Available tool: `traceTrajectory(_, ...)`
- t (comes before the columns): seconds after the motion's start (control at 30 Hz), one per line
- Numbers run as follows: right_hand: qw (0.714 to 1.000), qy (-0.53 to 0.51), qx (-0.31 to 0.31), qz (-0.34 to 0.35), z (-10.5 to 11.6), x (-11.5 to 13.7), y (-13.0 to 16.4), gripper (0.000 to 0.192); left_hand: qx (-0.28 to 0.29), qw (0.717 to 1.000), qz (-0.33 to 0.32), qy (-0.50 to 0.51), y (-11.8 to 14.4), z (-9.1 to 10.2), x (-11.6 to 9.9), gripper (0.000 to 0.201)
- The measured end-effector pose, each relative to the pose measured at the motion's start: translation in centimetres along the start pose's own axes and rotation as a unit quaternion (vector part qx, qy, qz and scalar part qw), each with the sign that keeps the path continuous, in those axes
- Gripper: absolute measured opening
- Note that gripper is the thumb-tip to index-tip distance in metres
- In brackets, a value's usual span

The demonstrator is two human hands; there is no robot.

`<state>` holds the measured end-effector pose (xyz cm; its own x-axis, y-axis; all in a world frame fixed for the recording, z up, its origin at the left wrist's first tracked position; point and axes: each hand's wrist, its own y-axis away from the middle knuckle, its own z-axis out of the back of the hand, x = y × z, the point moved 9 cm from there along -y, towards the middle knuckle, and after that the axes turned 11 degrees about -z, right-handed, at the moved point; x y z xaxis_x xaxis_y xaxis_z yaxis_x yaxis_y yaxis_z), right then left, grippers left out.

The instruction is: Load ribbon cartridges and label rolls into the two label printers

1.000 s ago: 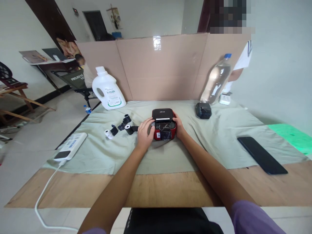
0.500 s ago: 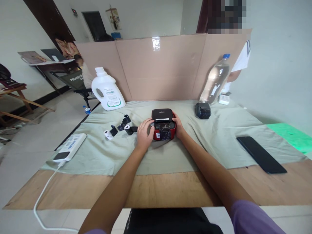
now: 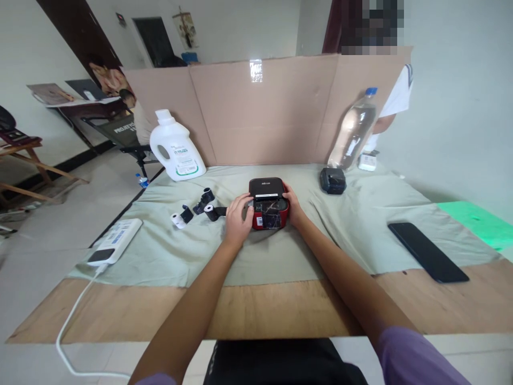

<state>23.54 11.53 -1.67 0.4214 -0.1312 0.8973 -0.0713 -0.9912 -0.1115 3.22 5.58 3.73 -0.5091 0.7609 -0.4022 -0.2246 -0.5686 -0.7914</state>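
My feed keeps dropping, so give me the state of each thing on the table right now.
Red printer: lid open, gripped by left hand and right hand.
Black printer: closed.
Water bottle: capped, leaning.
Detergent jug: capped, upright.
Phone: screen dark.
Power bank: cable attached.

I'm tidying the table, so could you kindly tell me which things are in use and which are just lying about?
In use: the red printer with its lid up, held by the left hand and right hand; paper rolls beside it.

Lying about: detergent jug, water bottle, black printer, phone, power bank.
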Motion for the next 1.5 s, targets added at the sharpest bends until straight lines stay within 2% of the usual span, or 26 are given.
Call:
traceTrajectory(1.3,1.0,0.007,-0.001,0.008,0.83,-0.53,-0.5,0.052,-0.002,1.0,0.007,0.029,0.48,-0.28,0.2,0.032)
traceTrajectory(1.5,1.0,0.005,0.008,0.009,0.69,-0.52,-0.53,0.051,0.02,1.0,-0.017,-0.016,0.79,-0.37,-0.21,0.037)
